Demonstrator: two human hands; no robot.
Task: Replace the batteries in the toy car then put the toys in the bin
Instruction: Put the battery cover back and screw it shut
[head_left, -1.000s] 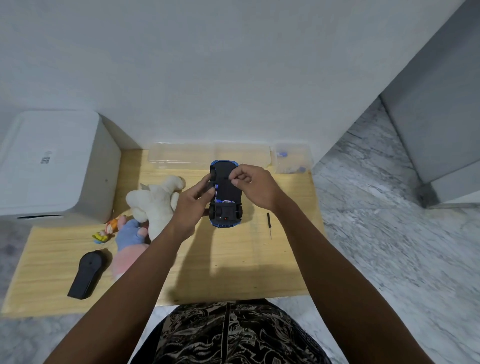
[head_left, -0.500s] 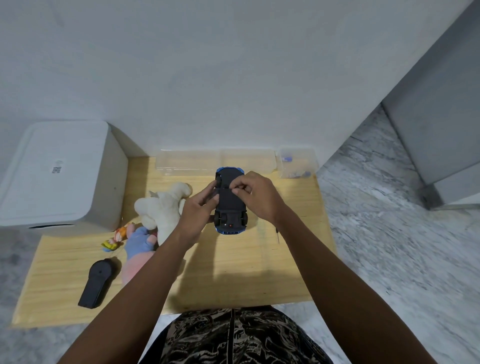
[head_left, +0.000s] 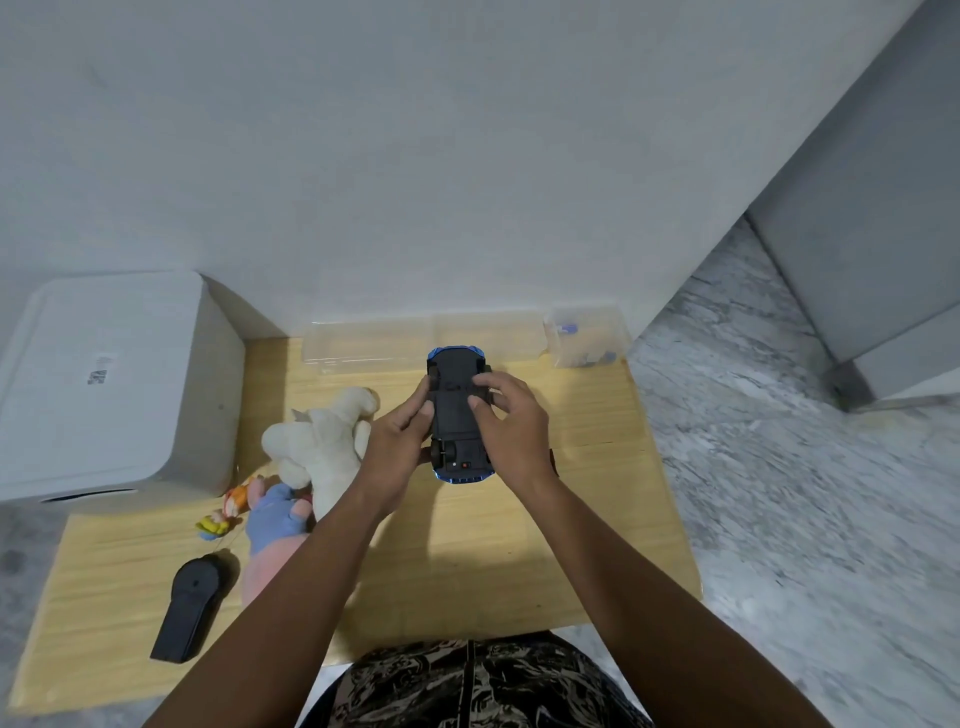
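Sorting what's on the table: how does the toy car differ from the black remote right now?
The toy car lies underside up between the left hand and right hand; the black remote lies untouched near the table's left front corner. The car shows blue edging and wheels; the remote is plain black. Both are black plastic on the wooden table.

Room: plain white wall (head_left: 467, 156) behind a light wooden tabletop (head_left: 519, 561), which stands on grey-veined marble floor (head_left: 805, 493). Right: a grey panel (head_left: 872, 234), possibly a cabinet or door. Lighting even and soft.
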